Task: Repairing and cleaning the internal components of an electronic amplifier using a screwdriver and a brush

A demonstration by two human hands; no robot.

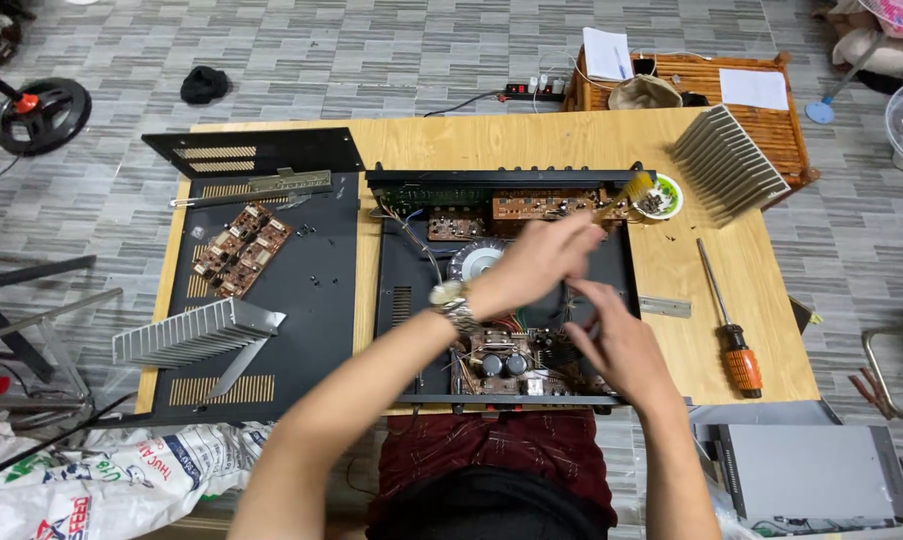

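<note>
We see the left hand (pixel 542 262) in the middle of the frame, its grip pressed around a brush (pixel 622 196). The brush lies with its long axis slanting to the upper right, and its bristles reach the brown board (pixel 542 206) at the back of the open chassis (pixel 402 290). The right hand (pixel 612 335) sits lower right, fingers curled over the inside; we cannot tell if it pinches anything. A screwdriver (pixel 732 330) lies on the desk (pixel 672 260) at the right.
</note>
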